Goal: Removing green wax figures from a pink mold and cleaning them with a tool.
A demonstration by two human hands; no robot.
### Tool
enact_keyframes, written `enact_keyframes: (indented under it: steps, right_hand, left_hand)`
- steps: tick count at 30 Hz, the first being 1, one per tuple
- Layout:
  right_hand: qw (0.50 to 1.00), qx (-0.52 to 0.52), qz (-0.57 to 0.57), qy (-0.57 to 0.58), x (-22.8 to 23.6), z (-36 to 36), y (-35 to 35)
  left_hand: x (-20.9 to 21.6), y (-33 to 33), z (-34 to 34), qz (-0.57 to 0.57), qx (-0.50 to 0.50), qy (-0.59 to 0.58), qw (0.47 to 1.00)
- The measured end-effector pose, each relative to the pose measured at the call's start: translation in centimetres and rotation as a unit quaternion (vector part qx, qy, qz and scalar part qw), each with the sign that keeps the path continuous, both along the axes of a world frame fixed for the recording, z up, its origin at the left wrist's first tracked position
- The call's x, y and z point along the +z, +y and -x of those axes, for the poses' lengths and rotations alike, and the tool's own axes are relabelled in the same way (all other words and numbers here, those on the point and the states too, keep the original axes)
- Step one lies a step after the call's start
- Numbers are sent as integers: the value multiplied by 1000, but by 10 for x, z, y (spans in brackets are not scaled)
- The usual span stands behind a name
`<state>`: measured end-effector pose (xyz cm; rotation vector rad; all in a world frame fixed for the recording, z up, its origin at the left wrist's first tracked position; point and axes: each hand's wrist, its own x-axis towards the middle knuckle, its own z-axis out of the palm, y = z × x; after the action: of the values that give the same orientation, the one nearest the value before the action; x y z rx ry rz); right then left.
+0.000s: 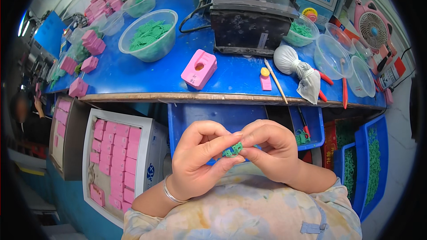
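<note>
A small green openwork piece is pinched between my two hands, over the blue tray below the table edge. My left hand grips its left side between thumb and fingers; a bangle circles that wrist. From the other side, my right hand holds the piece with thumb and forefinger pressed together. Fingers cover part of it, so its full shape is hidden. Beyond my hands, a pink block mould with a round opening sits on the blue table. The blue tray lies beneath my fingers.
On the blue table stand a bowl of flat green pieces, a black machine, a white cloth pouch, a wooden stick and clear bowls. A box of pink blocks is lower left; blue bins stand right.
</note>
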<state>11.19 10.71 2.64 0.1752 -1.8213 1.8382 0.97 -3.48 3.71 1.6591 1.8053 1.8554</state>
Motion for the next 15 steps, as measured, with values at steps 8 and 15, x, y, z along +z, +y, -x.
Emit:
enact_keyframes:
  steps: [8, 15]
  right_hand:
    - [875, -262, -400, -75, 14, -2, 33]
    - [726, -323, -580, -177, -9, -10, 83]
  left_hand:
    - [-4, -5, -6, 9, 1, -190, 982]
    - [-7, -2, -7, 6, -70, -370, 926]
